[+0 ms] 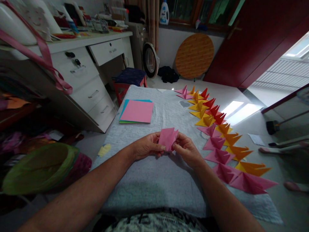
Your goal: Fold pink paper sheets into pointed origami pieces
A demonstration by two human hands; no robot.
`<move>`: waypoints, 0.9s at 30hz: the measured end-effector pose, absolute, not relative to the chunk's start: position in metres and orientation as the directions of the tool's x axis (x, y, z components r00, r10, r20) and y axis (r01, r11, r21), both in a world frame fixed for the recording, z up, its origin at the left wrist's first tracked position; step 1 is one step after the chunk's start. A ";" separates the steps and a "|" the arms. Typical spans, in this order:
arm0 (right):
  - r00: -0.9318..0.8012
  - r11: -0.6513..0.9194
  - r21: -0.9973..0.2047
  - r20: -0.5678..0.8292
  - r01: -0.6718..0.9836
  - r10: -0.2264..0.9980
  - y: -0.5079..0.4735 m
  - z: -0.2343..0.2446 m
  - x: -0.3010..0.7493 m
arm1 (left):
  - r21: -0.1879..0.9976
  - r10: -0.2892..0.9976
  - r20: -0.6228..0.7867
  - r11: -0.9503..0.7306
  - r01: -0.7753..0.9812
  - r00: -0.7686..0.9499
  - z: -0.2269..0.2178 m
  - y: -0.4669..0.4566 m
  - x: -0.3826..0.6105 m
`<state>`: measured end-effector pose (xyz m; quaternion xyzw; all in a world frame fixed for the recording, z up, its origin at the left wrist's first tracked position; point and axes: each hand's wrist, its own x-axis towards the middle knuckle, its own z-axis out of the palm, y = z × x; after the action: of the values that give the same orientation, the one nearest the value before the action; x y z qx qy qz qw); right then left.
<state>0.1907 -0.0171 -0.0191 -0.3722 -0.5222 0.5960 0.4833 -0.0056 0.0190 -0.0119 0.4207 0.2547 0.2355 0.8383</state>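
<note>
A partly folded pink paper (167, 138) is held above the middle of the grey cloth-covered table (149, 183). My left hand (147, 146) pinches its left side, thumb on top. Its right side is pinched by my right hand (185, 149). Both hands are closed on the paper. A stack of flat square sheets (137, 111), pink on top with blue and green edges below, lies farther back on the left. Along the table's right edge runs a row of several folded paper pieces (218, 138) in pink, yellow, orange and red.
A white desk with drawers (91, 67) stands to the left, cluttered on top. A red stool (129, 82) sits beyond the table. A green and pink bag (41, 167) lies at the left. A round wooden board (194, 55) leans on the far wall.
</note>
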 end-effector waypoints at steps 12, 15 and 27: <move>-0.321 -0.068 -0.962 0.021 -0.264 0.947 -0.019 -0.017 0.195 | 0.775 0.668 -0.306 0.589 -0.230 0.678 -0.017 0.019 -0.002; -0.323 -0.065 -0.967 0.019 -0.248 0.946 -0.019 -0.016 0.195 | 0.772 0.658 -0.301 0.593 -0.229 0.690 -0.016 0.018 -0.002; -0.337 -0.100 -0.944 0.013 -0.316 0.941 -0.019 -0.017 0.195 | 0.759 0.649 -0.317 0.610 -0.225 0.691 -0.015 0.017 -0.003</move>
<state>0.1946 -0.0186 -0.0175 -0.3287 -0.4761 0.6648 0.4727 -0.0034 0.0172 -0.0149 0.3580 0.2961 0.2581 0.8471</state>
